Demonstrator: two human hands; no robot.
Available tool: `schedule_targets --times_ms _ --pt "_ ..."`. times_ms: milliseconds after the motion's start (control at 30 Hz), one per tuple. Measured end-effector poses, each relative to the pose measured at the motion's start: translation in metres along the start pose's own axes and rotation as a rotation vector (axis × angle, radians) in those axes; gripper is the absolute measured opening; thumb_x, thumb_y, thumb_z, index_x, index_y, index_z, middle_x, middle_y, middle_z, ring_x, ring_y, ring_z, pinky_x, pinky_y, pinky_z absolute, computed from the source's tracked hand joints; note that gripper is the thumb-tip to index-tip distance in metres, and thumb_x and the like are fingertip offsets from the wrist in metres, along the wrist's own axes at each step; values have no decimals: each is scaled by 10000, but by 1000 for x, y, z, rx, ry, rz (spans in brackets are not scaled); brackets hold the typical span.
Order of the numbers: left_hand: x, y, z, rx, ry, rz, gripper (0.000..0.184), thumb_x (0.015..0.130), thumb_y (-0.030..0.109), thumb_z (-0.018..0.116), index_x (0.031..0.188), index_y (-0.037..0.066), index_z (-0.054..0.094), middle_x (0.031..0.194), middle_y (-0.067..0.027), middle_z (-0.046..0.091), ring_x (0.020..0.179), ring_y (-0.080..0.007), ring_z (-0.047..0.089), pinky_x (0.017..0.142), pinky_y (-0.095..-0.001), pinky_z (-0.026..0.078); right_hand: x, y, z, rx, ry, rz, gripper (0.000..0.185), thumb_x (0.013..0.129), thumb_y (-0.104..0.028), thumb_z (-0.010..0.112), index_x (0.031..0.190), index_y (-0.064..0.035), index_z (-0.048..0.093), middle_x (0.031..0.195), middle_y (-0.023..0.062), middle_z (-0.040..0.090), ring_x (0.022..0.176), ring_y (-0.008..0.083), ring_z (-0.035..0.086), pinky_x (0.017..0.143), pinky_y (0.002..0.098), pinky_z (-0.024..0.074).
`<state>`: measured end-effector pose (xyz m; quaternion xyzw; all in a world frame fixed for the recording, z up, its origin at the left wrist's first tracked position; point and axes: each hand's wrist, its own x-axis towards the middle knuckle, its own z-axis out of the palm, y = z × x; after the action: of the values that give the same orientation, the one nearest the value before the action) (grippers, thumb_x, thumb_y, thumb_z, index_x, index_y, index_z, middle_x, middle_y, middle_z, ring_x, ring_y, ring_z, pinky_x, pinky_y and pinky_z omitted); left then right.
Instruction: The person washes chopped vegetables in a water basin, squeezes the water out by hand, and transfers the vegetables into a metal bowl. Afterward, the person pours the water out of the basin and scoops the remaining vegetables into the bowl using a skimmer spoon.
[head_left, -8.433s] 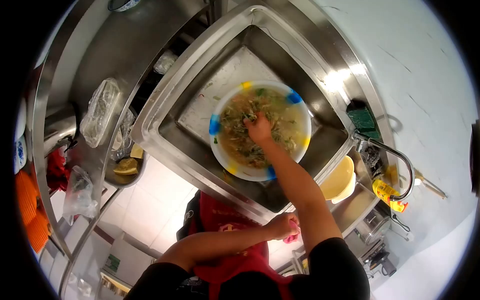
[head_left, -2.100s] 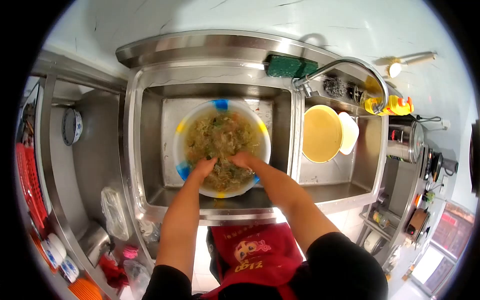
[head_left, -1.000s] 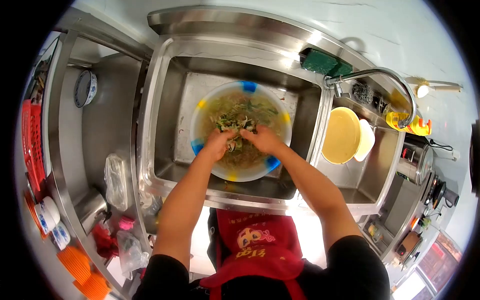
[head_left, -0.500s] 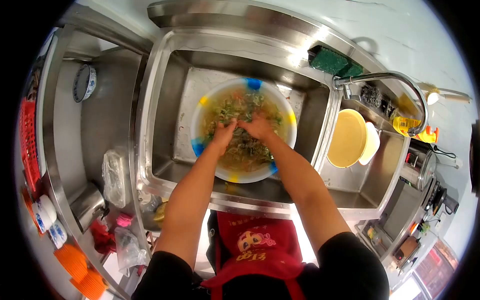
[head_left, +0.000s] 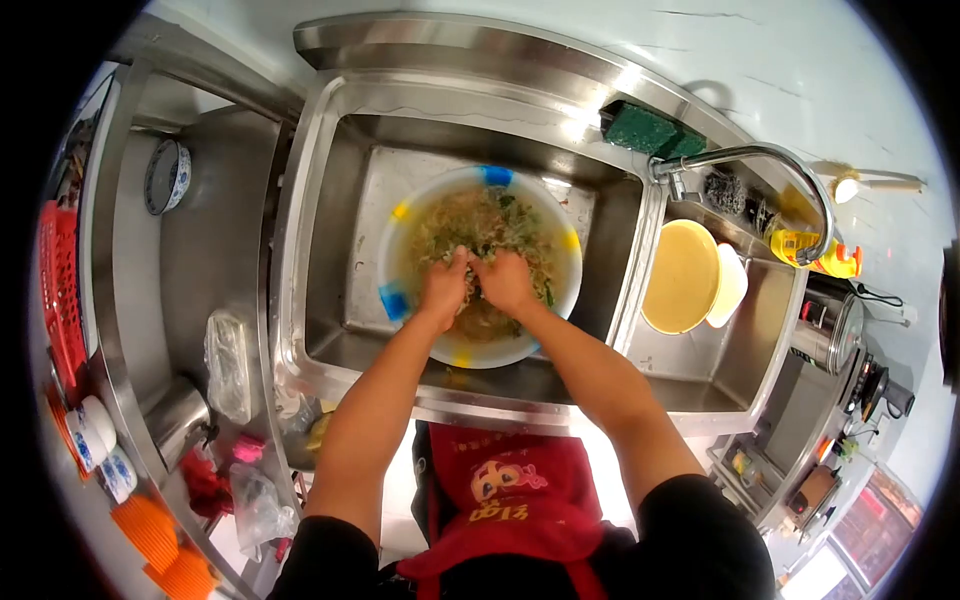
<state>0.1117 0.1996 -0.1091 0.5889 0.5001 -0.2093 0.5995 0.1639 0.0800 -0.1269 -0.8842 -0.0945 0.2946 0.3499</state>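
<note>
A white basin (head_left: 569,285) with blue and yellow patches on its rim stands in the large steel sink (head_left: 372,190). It holds cloudy water with chopped green vegetables (head_left: 478,232) and paler shreds. My left hand (head_left: 443,286) and my right hand (head_left: 506,281) are both inside the basin, close together with thumbs side by side. Their fingers curl down around the chopped vegetables. The fingertips are hidden in the mix.
The smaller sink at right holds a yellow basin (head_left: 682,277) and a paler container (head_left: 730,286). A faucet (head_left: 770,152), green scouring pad (head_left: 650,130), steel wool (head_left: 726,192) and yellow bottle (head_left: 815,253) line the back edge. Steel shelving (head_left: 215,230) stands left.
Both hands have moved slightly toward me within the basin and their fingers have curled in. The vegetables have shifted in the water. The view has tilted a little.
</note>
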Motion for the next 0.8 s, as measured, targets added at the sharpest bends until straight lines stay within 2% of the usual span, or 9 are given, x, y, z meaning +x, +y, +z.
schedule_targets --times_ms 133,200,233,300,367,467,500,633,800 --pt "18 -5 -11 162 -121 173 744 938 608 461 1316 -32 509 795 -108 564 664 -213 504 640 -413 432 -4 -8 -25 -53 -57 22 549 906 -468 569 758 57 630 730 292 620 759 439 632 706 487 499" --pt "33 -13 -17 274 -151 227 736 931 619 466 1298 -15 542 824 -122 590 677 -225 527 651 -419 442 -4 -8 -41 12 -202 -18 529 892 -508 565 862 11 664 797 274 648 818 445 642 747 492 508" --pt "39 -17 -18 355 -131 312 712 930 608 474 1325 19 531 906 -168 616 832 -268 562 742 -429 453 -3 -6 -46 12 -206 -17 529 892 -508 565 862 11 664 797 274 648 818 445 642 747 492 508" --pt "48 -14 -23 434 -114 396 690 930 597 481 1353 53 520 988 -214 643 987 -310 597 833 -439 465 0 0 -54 -9 -164 -226 577 878 -512 592 1085 25 621 990 294 636 962 417 619 826 466 484" --pt "28 22 -35 487 -302 276 719 925 585 476 1431 77 423 1228 -286 573 1352 -365 365 1059 -473 344 17 -7 -72 -182 -245 -152 573 876 -505 593 1142 3 600 1059 293 619 1007 413 605 863 462 477" --pt "56 28 -28 800 -146 519 755 915 570 489 1474 86 338 1358 -284 481 1427 -365 227 1132 -444 257 42 -7 -68 -431 -202 -157 565 877 -484 588 1214 -31 576 1158 288 592 1090 399 574 927 453 460" --pt "64 31 -22 800 -148 515 755 915 570 489 1474 86 338 1358 -284 481 1427 -365 227 1132 -444 257 49 -5 -63 -506 -84 -230 553 879 -472 581 1229 -44 573 1189 286 581 1128 388 558 956 447 451" --pt "96 33 1 715 -176 434 844 890 596 522 1477 32 298 1409 -271 434 1356 -381 364 1087 -410 336 90 24 -36 -562 -145 -206 575 900 -491 509 1330 -109 530 1243 234 576 1165 379 541 1011 465 420" --pt "121 5 16 569 -365 277 886 895 621 502 1470 -16 281 1447 -244 400 1351 -365 371 1080 -429 329 97 36 -35 -641 -586 14 643 918 -559 411 1325 -78 538 1223 240 593 1185 370 536 1002 439 422"
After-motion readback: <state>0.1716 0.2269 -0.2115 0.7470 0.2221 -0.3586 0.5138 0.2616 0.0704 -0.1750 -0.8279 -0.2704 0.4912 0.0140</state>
